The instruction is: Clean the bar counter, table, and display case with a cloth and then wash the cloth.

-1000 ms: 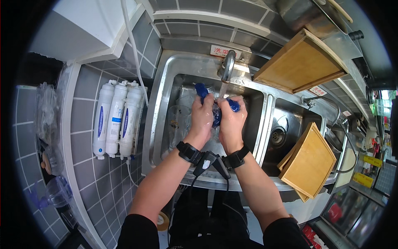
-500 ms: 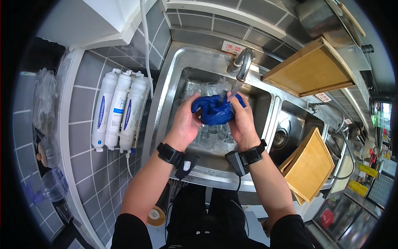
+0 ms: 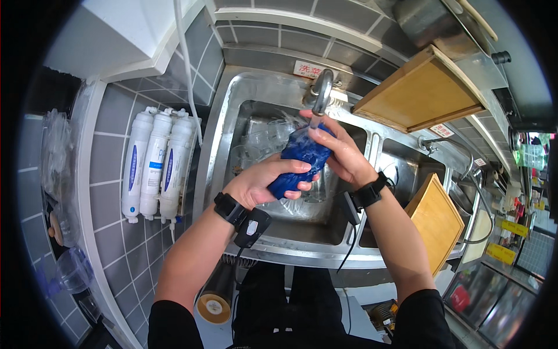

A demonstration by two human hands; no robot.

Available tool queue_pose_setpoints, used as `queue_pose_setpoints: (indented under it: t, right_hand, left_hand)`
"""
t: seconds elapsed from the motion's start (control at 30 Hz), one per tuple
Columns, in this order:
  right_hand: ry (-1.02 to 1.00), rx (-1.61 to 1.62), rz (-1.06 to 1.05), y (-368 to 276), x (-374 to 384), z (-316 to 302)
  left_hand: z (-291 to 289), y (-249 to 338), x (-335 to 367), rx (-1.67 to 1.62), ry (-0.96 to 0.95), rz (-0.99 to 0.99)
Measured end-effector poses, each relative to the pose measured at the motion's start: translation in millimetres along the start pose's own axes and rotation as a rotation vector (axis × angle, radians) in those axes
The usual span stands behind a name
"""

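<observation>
A wet, bunched blue cloth (image 3: pixel 305 152) is held between both hands over the left sink basin (image 3: pixel 314 230). My left hand (image 3: pixel 256 181) wraps round its lower left end, thumb on top and fingertips showing beneath. At its upper right end my right hand (image 3: pixel 347 156) grips it, close under the faucet spout. Water runs from the curved metal faucet (image 3: pixel 324 90) onto the cloth and the right fingers. Below the hands, several clear glasses (image 3: pixel 258 138) lie in the basin, partly hidden by the hands and cloth.
A second basin (image 3: pixel 415 156) adjoins on the right, with a wooden board (image 3: pixel 437 224) leaning over its front. A wooden tray (image 3: pixel 421 96) stands behind it. White filter cylinders (image 3: pixel 157 166) hang on the tiled left wall. A cable dangles from the right wrist strap (image 3: pixel 365 196).
The cloth has turned from level to a slant, gathered longer and narrower. My right hand has risen on it toward the spout; the left has closed round its lower end.
</observation>
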State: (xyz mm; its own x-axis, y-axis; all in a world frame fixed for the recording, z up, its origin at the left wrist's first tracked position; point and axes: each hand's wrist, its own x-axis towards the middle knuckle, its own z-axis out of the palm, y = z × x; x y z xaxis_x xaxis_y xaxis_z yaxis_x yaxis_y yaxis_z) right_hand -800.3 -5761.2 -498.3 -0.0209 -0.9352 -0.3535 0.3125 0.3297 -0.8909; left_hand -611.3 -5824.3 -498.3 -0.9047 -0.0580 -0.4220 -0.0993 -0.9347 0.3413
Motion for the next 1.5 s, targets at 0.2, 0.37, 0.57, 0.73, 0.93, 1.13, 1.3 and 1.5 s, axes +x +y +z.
queue_pose_setpoints:
  t: [0.2, 0.37, 0.57, 0.73, 0.93, 1.13, 1.3, 1.5]
  right_hand:
    - [0.07, 0.463, 0.108, 16, 6, 11]
    - [0.354, -0.345, -0.128, 25, 21, 20]
    - [0.506, -0.446, -0.06, 36, 34, 30]
    - [0.239, 0.311, 0.05, 24, 16, 12]
    - [0.109, 0.547, 0.311, 9, -2, 18]
    - [0.279, 0.787, 0.196, 33, 0, 15]
    - [0.347, 0.708, 0.132, 31, -7, 16]
    - [0.306, 0.528, 0.027, 40, -26, 9]
  left_hand:
    - [-1, -8, 7, 0.041, 0.048, -0.035]
    - [3, -17, 26, 0.794, 0.577, 0.028]
    - [-23, -36, 39, 1.316, 0.77, 0.332]
    - [0, -15, 18, 0.462, 0.522, 0.126]
    - [2, -21, 16, -0.451, 0.017, 0.221]
    - [20, -24, 28, -0.561, 0.059, 0.297]
    - [17, -19, 44, -0.655, 0.079, 0.348]
    - [9, -15, 70, -0.622, 0.162, 0.419]
